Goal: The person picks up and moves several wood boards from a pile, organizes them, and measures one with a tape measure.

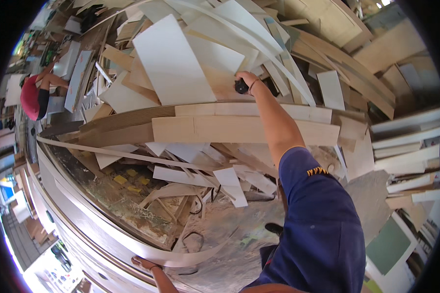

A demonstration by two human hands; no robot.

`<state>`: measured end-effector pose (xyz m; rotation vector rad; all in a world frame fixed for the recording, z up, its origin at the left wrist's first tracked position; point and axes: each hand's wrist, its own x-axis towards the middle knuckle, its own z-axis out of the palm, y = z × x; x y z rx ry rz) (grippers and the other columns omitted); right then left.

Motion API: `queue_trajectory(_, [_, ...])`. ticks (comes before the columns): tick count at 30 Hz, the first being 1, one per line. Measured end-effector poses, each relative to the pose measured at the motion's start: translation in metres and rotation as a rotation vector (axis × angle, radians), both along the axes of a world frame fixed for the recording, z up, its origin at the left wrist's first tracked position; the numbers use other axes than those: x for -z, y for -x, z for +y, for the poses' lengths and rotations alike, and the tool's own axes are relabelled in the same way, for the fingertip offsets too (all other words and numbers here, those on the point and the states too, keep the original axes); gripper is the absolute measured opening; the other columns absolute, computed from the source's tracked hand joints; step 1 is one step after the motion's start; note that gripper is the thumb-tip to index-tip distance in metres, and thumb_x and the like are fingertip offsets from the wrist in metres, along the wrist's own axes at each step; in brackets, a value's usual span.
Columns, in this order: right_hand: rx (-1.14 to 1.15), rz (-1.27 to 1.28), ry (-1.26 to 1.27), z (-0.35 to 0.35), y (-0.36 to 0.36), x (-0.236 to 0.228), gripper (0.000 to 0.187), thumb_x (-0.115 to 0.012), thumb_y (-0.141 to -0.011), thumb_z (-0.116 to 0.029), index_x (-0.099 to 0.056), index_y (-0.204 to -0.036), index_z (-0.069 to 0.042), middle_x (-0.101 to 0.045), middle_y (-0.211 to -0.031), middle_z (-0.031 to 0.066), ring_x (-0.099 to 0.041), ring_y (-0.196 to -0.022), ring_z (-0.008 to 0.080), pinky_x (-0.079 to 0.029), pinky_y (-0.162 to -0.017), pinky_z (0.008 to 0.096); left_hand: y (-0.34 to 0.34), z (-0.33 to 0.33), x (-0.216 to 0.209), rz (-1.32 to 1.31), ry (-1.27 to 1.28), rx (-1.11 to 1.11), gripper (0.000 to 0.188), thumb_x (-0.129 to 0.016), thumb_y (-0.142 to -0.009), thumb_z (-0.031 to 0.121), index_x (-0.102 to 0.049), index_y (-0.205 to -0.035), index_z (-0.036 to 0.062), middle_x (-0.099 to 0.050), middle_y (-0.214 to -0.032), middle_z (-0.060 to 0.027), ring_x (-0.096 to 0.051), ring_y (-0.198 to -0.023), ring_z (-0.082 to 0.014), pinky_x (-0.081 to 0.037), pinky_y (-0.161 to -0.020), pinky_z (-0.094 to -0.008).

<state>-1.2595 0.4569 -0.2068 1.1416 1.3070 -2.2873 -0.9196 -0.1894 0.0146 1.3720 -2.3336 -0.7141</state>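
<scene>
My right arm reaches far forward over the wood pile. At its end my right hand point(248, 79) is closed around a small black rounded object point(241, 86) whose kind I cannot make out, just above the scrap boards. Beside it leans a large white board point(173, 61). Low in the view, my left hand point(144, 263) grips the edge of a long curved white panel point(107, 232), its fingers partly hidden. Between my hands lie long pale planks on edge, the nearest a light wooden plank point(244, 131).
Offcuts heap up ahead. A dusty recess with yellow scraps point(127, 180) and a loose white offcut point(231, 187) lies below the planks. Stacked boards point(408, 146) and a green-faced panel point(388, 246) stand at right. Another person in a red shirt point(30, 97) bends over at far left.
</scene>
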Motion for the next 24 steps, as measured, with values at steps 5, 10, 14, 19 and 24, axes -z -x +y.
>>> queue_trajectory(5, [-0.231, -0.006, -0.147, -0.016, 0.005, -0.003, 0.019, -0.058, -0.061, -0.015, -0.050, -0.072, -0.001, -0.054, -0.062, 0.0090, -0.059, -0.054, 0.0203, -0.046, -0.045, 0.0311, -0.013, -0.021, -0.006, -0.019, 0.050, 0.012, 0.042, -0.031, -0.088, 0.036, -0.036, -0.114, 0.0039, -0.044, -0.107, -0.0185, -0.049, -0.085, -0.0312, -0.042, -0.073, -0.0413])
queue_trajectory(10, [-0.524, 0.042, -0.358, -0.064, -0.011, -0.048, 0.021, -0.059, -0.058, -0.021, -0.053, -0.064, -0.002, -0.055, -0.061, 0.0110, -0.055, -0.051, 0.0205, -0.042, -0.043, 0.0335, -0.005, -0.012, -0.006, -0.036, -0.090, -0.081, 0.040, -0.032, -0.088, 0.036, -0.035, -0.114, 0.0052, -0.045, -0.103, -0.0182, -0.049, -0.082, -0.0298, -0.043, -0.070, -0.0401])
queue_trajectory(14, [-0.784, 0.024, -0.630, -0.114, -0.029, -0.071, 0.023, -0.059, -0.056, -0.022, -0.054, -0.058, 0.000, -0.055, -0.059, 0.0133, -0.052, -0.046, 0.0197, -0.041, -0.043, 0.0329, 0.000, -0.007, -0.007, 0.000, -0.083, -0.049, 0.043, -0.031, -0.088, 0.035, -0.034, -0.117, 0.0036, -0.041, -0.113, -0.0197, -0.046, -0.093, -0.0322, -0.040, -0.076, -0.0413])
queue_trajectory(19, [-0.648, 0.099, -0.249, -0.152, -0.065, -0.061, 0.022, -0.058, -0.058, -0.021, -0.054, -0.061, 0.000, -0.054, -0.057, 0.0086, -0.049, -0.045, 0.0169, -0.041, -0.044, 0.0313, -0.008, -0.025, -0.002, -0.152, 0.088, -0.025, 0.041, -0.033, -0.088, 0.034, -0.036, -0.116, 0.0040, -0.044, -0.110, -0.0188, -0.049, -0.090, -0.0322, -0.042, -0.076, -0.0402])
queue_trajectory(24, [-1.038, 0.163, -0.233, -0.203, -0.095, -0.052, 0.036, -0.059, -0.062, -0.022, -0.051, -0.088, 0.001, -0.058, -0.066, 0.0100, -0.056, -0.054, 0.0168, -0.045, -0.047, 0.0288, -0.026, -0.051, -0.018, -0.060, 0.130, 0.011, 0.044, -0.033, -0.087, 0.033, -0.037, -0.117, 0.0004, -0.038, -0.117, -0.0180, -0.045, -0.097, -0.0308, -0.040, -0.080, -0.0398])
